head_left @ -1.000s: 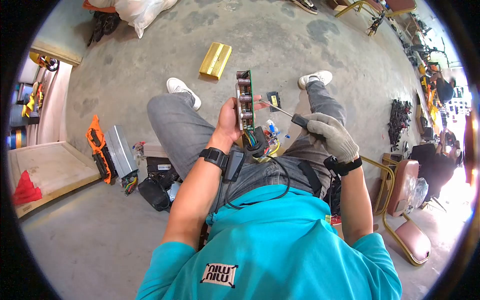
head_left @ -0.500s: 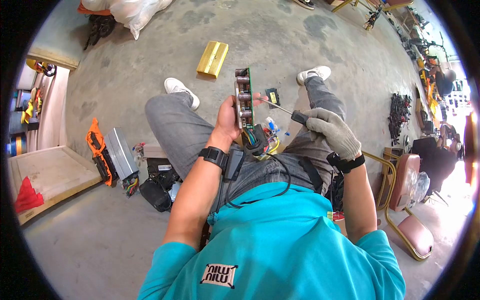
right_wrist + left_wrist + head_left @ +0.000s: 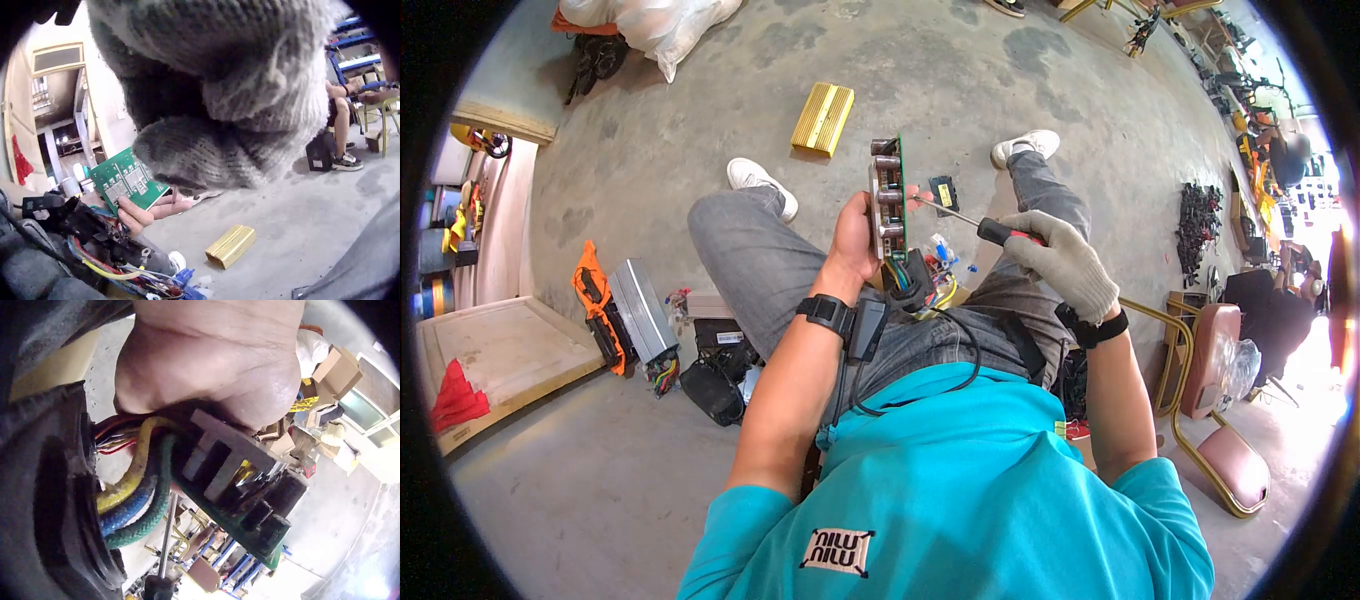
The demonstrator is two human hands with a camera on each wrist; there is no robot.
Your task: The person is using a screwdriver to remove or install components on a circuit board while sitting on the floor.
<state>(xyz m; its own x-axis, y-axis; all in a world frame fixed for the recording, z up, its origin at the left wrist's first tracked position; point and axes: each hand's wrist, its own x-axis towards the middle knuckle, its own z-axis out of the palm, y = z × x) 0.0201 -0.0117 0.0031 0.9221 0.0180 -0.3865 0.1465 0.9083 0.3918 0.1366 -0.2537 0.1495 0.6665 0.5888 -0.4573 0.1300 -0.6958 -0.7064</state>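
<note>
Slipped back along the screwdriver (image 3: 990, 231) with the gloved right hand (image 3: 1065, 263), fingers curled round its handle. Gripping the circuit board (image 3: 888, 195) upright in the curled left hand (image 3: 855, 240); screwdriver tip at the board's right face.

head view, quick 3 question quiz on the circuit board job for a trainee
1. True or false: the right hand wears a knit glove while the left hand is bare.
2. What does the right hand grip? A pliers, B screwdriver, C soldering iron.
3. Fill in: the left hand holds the circuit board on edge above the lap, and the yellow ribbed case lies on the concrete ____.

Key: 1 true; 2 B; 3 floor.
</note>
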